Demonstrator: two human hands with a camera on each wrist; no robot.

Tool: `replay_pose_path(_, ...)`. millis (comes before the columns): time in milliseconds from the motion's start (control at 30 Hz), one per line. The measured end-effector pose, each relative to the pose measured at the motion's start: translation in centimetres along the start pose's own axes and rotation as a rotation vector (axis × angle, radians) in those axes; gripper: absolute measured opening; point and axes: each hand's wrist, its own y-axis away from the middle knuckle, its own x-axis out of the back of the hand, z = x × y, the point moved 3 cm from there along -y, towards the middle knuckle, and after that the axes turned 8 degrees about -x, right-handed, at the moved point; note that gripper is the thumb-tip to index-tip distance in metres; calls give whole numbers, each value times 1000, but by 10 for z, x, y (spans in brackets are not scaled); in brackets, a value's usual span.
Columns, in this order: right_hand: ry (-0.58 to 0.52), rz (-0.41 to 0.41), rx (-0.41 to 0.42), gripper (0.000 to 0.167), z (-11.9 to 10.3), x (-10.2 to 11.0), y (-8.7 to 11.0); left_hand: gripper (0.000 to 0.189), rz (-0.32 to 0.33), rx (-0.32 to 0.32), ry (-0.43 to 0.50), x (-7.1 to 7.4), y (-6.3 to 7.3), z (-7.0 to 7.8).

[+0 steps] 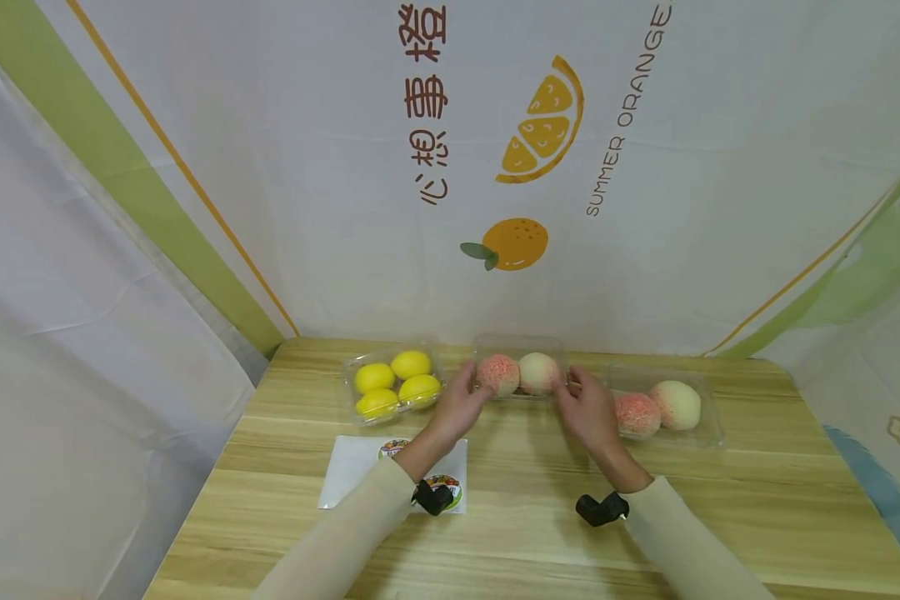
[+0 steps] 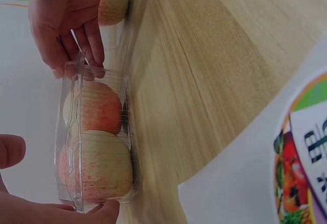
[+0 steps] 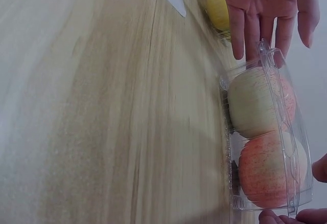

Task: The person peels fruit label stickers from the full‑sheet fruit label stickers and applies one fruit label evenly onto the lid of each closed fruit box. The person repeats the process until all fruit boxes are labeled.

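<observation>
At the back middle of the table stands a clear plastic fruit box (image 1: 521, 342) with a reddish peach (image 1: 498, 375) and a paler peach (image 1: 539, 372) inside. In the left wrist view, its lid (image 2: 66, 147) lies over the peaches, with a rim along the seam. My left hand (image 1: 459, 408) is at the box's left end, its straight fingers (image 3: 252, 32) against the rim and its thumb apart. On the opposite end, my right hand (image 1: 588, 412) touches the box with extended fingers (image 2: 94, 42).
Left of the middle stands a clear box (image 1: 348, 392) with several lemons (image 1: 375, 378). Another clear box (image 1: 708, 425) with two peaches (image 1: 677, 405) is on the right. A white sheet (image 1: 348, 467) with round fruit stickers (image 1: 456, 490) lies under my left forearm. Printed cloth (image 1: 345, 250) hangs behind the table.
</observation>
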Motion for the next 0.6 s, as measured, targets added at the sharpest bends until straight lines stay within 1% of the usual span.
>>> replay_pose_path(167,3,8,7,54,-2,0,2,77,7,7,2,0,0,-1)
replay_pose_path(333,7,8,20,50,-3,1,3,78,6,-1,2,0,-1,-1)
replay_pose_path(467,33,20,34,48,-4,2,4,79,-1,-15,8,1,-1,-2)
replay_pose_path(567,49,39,59,40,-6,1,4,79,-3,-22,13,1,-1,-2)
replay_pose_path(600,52,45,66,34,-6,1,4,80,-2,-21,13,1,-1,-2)
